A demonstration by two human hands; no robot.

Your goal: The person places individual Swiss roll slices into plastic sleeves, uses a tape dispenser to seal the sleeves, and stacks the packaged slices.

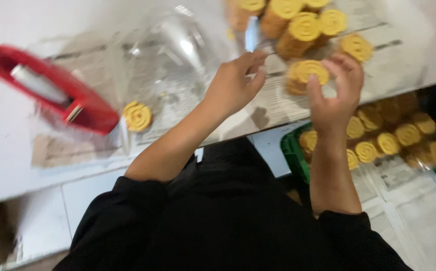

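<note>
My right hand (336,95) curls around a short stack of yellow spiral cookies (306,75) on the newspaper-covered table (7,145). My left hand (235,83) reaches beside it, its fingers pinching the edge of a clear plastic bag (178,55) that lies spread out to the left. Several taller cookie stacks (298,22) stand just beyond both hands. A single spiral cookie (137,116) lies alone on the table, left of my left arm.
A red tape dispenser (52,90) sits at the left on the table. Below the table's edge at the right, a green crate (293,155) holds several more bagged spiral cookies (394,135) on newspaper. White floor tiles show beneath.
</note>
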